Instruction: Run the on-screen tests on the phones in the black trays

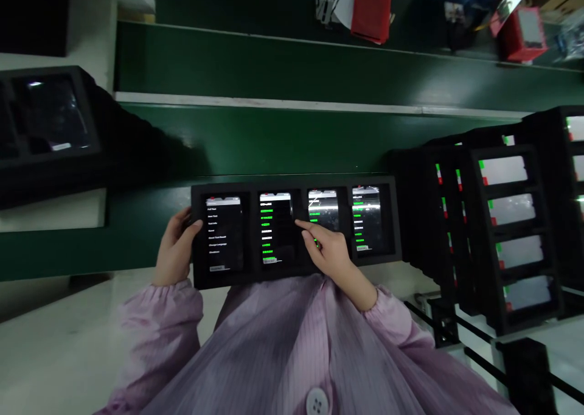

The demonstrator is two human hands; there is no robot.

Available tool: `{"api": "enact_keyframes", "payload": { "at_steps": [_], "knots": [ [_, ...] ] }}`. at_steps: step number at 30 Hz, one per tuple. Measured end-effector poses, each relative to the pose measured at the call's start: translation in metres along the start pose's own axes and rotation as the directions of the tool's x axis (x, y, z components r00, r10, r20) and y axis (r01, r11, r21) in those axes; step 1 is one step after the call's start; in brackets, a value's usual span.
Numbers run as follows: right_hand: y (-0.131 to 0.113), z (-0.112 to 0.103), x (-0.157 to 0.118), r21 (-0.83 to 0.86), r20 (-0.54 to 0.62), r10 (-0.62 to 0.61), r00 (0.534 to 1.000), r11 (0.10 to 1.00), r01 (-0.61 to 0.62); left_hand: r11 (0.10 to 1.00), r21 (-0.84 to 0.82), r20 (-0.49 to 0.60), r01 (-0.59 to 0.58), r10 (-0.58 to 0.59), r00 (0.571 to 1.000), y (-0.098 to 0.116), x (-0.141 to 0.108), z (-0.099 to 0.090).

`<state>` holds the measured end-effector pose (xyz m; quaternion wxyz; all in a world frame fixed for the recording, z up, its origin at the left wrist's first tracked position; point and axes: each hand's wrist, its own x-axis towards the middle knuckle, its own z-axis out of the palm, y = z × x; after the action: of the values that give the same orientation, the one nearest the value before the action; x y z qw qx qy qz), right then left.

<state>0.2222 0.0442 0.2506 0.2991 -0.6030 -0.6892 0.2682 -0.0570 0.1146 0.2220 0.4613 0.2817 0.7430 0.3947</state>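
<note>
A black tray (252, 235) with several lit smartphones side by side rests at the bench's near edge, close to my body. My left hand (176, 247) grips its left end, thumb on top of the rim. My right hand (331, 251) hovers over the middle, index finger stretched out to the right edge of the second phone (276, 232); whether it touches the screen I cannot tell. The leftmost phone (223, 235) shows a white text menu. Green and white lines fill the second phone and the rightmost phone (366, 223). My right hand partly covers the third phone (323, 203).
Stacked black trays (515, 238) stand on the right, their phones showing white screens with green and red marks. Another tray stack (50, 117) is at the left, screens dark. Beyond a pale strip (274, 103) on the green bench lie red containers (371, 12).
</note>
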Motion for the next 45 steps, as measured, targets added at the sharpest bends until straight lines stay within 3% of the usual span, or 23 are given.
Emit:
{"api": "enact_keyframes", "payload": {
  "at_steps": [5, 10, 26, 31, 36, 41, 45],
  "knots": [
    [-0.005, 0.009, 0.001, -0.037, 0.124, -0.013, 0.992, 0.999, 0.018, 1.000, 0.014, 0.100, -0.020, 0.018, 0.995, -0.006, -0.002, -0.013],
    [-0.008, 0.013, 0.004, -0.083, 0.200, -0.021, 0.980, 0.996, 0.038, 0.998, 0.060, 0.119, 0.017, -0.024, 0.993, -0.006, -0.007, -0.017],
    [-0.006, 0.013, 0.009, -0.083, 0.193, 0.021, 0.981, 0.997, -0.005, 0.997, 0.079, 0.149, 0.005, -0.017, 0.989, -0.005, -0.007, -0.017],
    [-0.005, 0.014, 0.016, -0.138, 0.215, 0.059, 0.975, 0.990, -0.029, 0.996, 0.091, 0.114, -0.015, 0.004, 0.993, -0.006, -0.004, -0.014],
    [-0.002, -0.001, 0.007, -0.079, 0.124, 0.042, 0.991, 0.996, -0.032, 0.990, 0.140, 0.084, -0.014, 0.002, 0.996, -0.007, 0.004, -0.003],
    [0.016, -0.030, -0.016, -0.141, -0.073, 0.179, 0.981, 0.972, -0.188, 0.977, 0.213, 0.038, 0.000, -0.008, 0.999, -0.008, 0.008, -0.001],
    [0.030, -0.038, -0.023, -0.183, -0.098, 0.250, 0.963, 0.947, -0.264, 0.983, 0.174, 0.028, 0.060, -0.066, 0.997, 0.001, 0.004, -0.003]
  ]
}}
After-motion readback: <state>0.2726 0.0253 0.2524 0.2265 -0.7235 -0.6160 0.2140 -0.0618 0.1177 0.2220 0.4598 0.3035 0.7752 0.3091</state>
